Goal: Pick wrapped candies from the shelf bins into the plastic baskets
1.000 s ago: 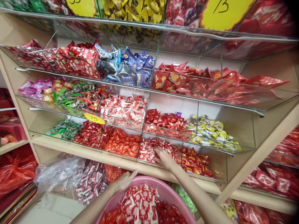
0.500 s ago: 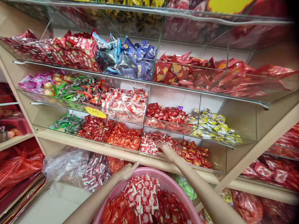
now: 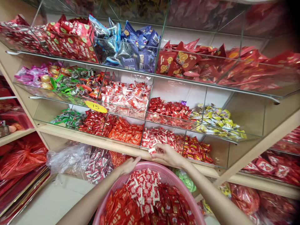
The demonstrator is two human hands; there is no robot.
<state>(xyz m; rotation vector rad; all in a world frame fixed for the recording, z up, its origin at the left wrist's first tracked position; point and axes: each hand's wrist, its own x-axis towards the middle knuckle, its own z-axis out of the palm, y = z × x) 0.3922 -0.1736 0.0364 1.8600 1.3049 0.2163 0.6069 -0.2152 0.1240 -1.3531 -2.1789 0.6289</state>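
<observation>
A pink basket (image 3: pixel 173 175) at the bottom centre holds red-and-white candies (image 3: pixel 145 190) between orange-red and dark red packets. My left hand (image 3: pixel 129 165) rests at the basket's far left rim, thumb stretched out, with no candy visible in it. Above the far rim, my right hand (image 3: pixel 165 153) pinches a small red-and-white candy (image 3: pixel 152 151) between thumb and fingers. Just behind that hand, the lowest shelf tray has a compartment of similar red-and-white candies (image 3: pixel 159 137).
Glass-fronted shelf trays (image 3: pixel 126 109) of wrapped sweets span the view, with a yellow price tag (image 3: pixel 95 106) marked 15. Below the wooden ledge (image 3: pixel 93 136) lie plastic bags of candy (image 3: pixel 99 165). A red bag (image 3: pixel 23 156) sits at the left.
My right hand has come back from the red-and-white candy compartment towards the basket, and a candy now shows in its fingers. The view has shifted slightly; my left hand stays by the rim.
</observation>
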